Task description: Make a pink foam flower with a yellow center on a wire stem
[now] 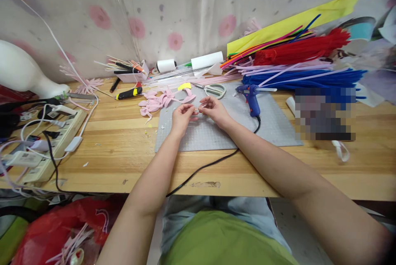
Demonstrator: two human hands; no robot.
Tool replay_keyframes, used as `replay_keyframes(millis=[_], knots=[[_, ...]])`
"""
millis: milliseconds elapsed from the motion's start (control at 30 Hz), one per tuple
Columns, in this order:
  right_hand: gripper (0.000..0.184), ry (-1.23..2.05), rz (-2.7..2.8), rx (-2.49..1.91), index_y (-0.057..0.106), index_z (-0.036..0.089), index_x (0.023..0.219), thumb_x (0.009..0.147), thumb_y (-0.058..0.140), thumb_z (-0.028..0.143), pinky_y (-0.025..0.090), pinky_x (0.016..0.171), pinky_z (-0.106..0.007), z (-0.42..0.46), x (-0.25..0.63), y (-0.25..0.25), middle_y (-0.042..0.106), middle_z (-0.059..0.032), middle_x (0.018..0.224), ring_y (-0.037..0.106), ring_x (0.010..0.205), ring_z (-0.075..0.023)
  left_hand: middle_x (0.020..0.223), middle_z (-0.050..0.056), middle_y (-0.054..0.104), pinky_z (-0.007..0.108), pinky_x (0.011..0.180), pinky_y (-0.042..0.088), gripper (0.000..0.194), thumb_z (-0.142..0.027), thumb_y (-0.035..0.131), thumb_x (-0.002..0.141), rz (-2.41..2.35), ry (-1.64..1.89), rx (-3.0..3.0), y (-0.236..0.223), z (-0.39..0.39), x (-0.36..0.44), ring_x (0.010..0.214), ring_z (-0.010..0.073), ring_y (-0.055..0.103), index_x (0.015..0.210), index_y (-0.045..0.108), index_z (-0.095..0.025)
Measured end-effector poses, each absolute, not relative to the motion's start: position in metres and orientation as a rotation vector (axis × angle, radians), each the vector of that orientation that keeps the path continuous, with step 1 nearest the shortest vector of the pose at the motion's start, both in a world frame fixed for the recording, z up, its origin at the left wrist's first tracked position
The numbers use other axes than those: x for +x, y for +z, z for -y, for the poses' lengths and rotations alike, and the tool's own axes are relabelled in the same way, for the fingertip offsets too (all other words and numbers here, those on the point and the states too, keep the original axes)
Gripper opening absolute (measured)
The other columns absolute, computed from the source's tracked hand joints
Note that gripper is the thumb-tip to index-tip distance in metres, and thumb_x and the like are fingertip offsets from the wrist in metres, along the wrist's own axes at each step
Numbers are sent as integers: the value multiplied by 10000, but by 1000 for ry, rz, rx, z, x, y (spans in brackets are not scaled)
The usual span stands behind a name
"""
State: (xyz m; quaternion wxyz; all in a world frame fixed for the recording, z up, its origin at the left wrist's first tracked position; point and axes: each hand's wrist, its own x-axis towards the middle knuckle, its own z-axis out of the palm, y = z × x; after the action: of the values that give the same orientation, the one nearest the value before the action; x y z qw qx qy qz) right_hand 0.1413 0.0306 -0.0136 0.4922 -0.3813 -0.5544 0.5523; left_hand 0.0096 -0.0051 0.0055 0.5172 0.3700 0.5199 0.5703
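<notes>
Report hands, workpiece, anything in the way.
Left hand and right hand close together, pinching small pale piece over grey mat. Piece too small to identify. Black cord runs under right forearm; scissors just beyond hands.

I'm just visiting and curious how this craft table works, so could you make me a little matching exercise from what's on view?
1. Glue gun
2. Petals
3. Power strip
4. Left hand

A. Pink
B. Fingertips pinched, near the right hand
C. Blue, on the grey mat
D. Cream, with plugs in it

Pairs: 1-C, 2-A, 3-D, 4-B
</notes>
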Motion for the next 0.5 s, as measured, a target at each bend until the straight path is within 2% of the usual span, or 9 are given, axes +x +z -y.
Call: replay_keyframes(millis=[133, 267, 500], knots=[[343, 1353, 1332, -908, 517, 206, 851, 579, 703, 299, 443, 572, -263, -31, 139, -15, 565, 40, 678, 531, 589, -104, 691, 8, 651, 230, 567, 549, 221, -290, 722, 675, -1242, 1364, 824, 6, 4, 10, 651, 115, 644, 782, 609, -132], [339, 1328, 1325, -916, 503, 209, 850, 589, 694, 312, 452, 584, -266, -31, 139, -16, 557, 42, 686, 528, 588, -98, 714, 20, 661, 235, 602, 556, 254, -343, 720, 694, -1175, 1308, 756, 7, 4, 10, 646, 103, 647, 770, 608, -129], [339, 1302, 1322, -924, 499, 209, 859, 608, 697, 322, 456, 610, -272, -30, 140, -16, 580, 32, 717, 540, 605, -101, 736, 11, 678, 240, 641, 562, 237, -217, 774, 638, -1115, 1263, 719, 7, 6, 8, 686, 105, 660, 790, 612, -135]])
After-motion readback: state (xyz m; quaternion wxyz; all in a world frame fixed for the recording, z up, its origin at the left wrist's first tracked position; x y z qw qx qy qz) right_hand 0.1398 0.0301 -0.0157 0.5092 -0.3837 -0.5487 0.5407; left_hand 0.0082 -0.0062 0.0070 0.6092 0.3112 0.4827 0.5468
